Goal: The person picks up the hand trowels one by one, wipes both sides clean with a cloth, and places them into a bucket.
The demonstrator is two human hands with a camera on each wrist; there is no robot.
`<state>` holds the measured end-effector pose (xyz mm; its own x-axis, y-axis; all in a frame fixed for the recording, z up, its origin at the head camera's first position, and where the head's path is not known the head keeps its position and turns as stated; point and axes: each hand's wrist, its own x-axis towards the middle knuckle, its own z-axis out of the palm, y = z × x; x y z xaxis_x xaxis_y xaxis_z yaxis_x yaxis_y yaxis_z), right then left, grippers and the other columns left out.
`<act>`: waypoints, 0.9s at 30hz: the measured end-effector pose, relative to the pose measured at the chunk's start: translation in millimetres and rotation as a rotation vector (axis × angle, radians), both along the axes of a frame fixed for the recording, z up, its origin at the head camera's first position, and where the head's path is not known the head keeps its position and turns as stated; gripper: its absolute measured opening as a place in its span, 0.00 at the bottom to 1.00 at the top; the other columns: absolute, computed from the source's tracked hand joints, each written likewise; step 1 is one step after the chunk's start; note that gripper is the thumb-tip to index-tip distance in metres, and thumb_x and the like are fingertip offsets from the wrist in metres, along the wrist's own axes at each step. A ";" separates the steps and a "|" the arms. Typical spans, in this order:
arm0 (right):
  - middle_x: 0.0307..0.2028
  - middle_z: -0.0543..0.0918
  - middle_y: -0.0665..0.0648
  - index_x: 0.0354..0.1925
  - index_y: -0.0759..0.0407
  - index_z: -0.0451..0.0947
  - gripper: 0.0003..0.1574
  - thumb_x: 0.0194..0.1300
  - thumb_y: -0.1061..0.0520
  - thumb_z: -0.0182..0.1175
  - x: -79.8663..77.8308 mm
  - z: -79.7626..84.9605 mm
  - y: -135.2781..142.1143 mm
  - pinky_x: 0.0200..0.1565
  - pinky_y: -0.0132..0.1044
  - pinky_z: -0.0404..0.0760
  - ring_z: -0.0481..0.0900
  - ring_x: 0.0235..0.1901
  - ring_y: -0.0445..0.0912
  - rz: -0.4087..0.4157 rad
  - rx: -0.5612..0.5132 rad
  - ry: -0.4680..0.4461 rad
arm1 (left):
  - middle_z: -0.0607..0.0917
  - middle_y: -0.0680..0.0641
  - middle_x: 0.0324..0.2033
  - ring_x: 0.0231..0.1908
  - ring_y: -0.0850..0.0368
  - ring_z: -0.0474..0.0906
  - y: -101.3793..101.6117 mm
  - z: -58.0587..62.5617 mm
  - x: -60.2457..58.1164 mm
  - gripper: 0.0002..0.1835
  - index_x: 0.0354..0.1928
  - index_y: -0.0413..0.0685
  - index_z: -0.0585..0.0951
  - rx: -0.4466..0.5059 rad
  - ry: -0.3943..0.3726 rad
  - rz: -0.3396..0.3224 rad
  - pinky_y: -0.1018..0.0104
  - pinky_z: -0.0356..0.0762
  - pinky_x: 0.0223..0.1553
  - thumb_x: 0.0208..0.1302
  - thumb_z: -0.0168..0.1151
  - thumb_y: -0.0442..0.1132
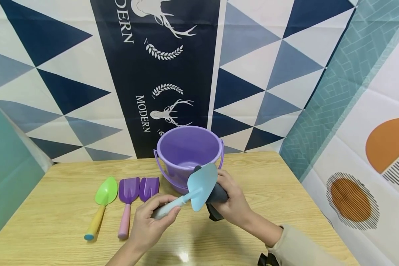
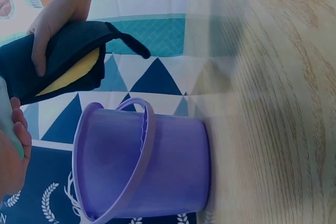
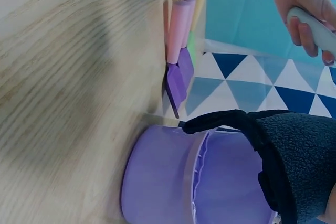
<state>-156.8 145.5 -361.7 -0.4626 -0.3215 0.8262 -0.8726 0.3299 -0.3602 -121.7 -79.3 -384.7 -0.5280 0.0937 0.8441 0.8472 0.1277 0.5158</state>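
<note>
My left hand [image 1: 146, 225] grips a light blue toy trowel [image 1: 203, 183] by its pale handle, the blade pointing up and to the right. Behind the blade, my right hand [image 1: 234, 201] holds a dark, fuzzy cloth piece [image 2: 58, 59] with a hanging loop and a yellow inner side. It looks like a folded cloth or mitt; the exact kind is unclear. In the head view the blade covers part of the cloth, so whether they touch cannot be told. Just beyond both hands stands an upright purple bucket [image 1: 189, 142] with its handle hanging down.
Left on the wooden table [image 1: 70, 184] lie a green trowel [image 1: 106, 192] with a yellow handle, a purple shovel [image 1: 129, 190] with a pink handle, and another purple shovel [image 1: 149, 187], partly hidden by my left hand. A patterned cloth backdrop [image 1: 166, 74] rises behind the table.
</note>
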 end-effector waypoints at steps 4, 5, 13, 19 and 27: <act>0.49 0.76 0.60 0.52 0.57 0.75 0.30 0.47 0.69 0.65 0.4 -0.9 1.0 0.47 0.33 0.77 0.75 0.48 0.46 0.008 0.061 0.029 | 0.80 0.46 0.25 0.24 0.64 0.73 0.0 -0.6 0.4 0.17 0.38 0.39 0.81 0.000 0.003 -0.007 0.77 0.71 0.24 0.42 0.68 0.21; 0.50 0.76 0.61 0.52 0.57 0.75 0.29 0.49 0.68 0.65 0.6 -1.0 1.2 0.48 0.34 0.77 0.75 0.49 0.47 0.013 0.074 0.029 | 0.80 0.46 0.25 0.24 0.64 0.73 0.1 -0.7 0.6 0.17 0.38 0.39 0.81 -0.001 0.004 -0.009 0.77 0.71 0.24 0.42 0.68 0.21; 0.49 0.75 0.60 0.48 0.58 0.76 0.22 0.52 0.67 0.62 2.6 -6.4 1.9 0.48 0.39 0.79 0.76 0.48 0.49 -0.005 0.178 0.065 | 0.81 0.47 0.26 0.25 0.63 0.73 1.3 0.6 3.3 0.18 0.39 0.41 0.81 -0.013 -0.015 0.008 0.76 0.72 0.25 0.42 0.69 0.22; 0.49 0.76 0.59 0.52 0.56 0.74 0.35 0.42 0.72 0.64 4.3 -4.0 2.2 0.43 0.41 0.80 0.76 0.46 0.50 -0.006 0.209 0.064 | 0.82 0.45 0.28 0.26 0.65 0.73 -0.4 0.8 5.1 0.17 0.40 0.41 0.81 0.031 -0.077 0.002 0.75 0.72 0.24 0.45 0.67 0.21; 0.51 0.76 0.56 0.54 0.51 0.74 0.33 0.48 0.66 0.66 3.0 -3.3 9.7 0.45 0.44 0.80 0.77 0.49 0.51 -0.048 0.311 0.034 | 0.79 0.49 0.23 0.21 0.66 0.70 -2.7 3.5 5.3 0.17 0.39 0.43 0.82 0.063 -0.207 0.074 0.73 0.69 0.19 0.47 0.67 0.21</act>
<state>-153.8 155.1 -365.0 -0.4573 -0.5399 0.7067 -0.8632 0.4606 -0.2068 -116.5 -81.9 -381.2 -0.6942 -0.0012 0.7198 0.7118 0.1477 0.6867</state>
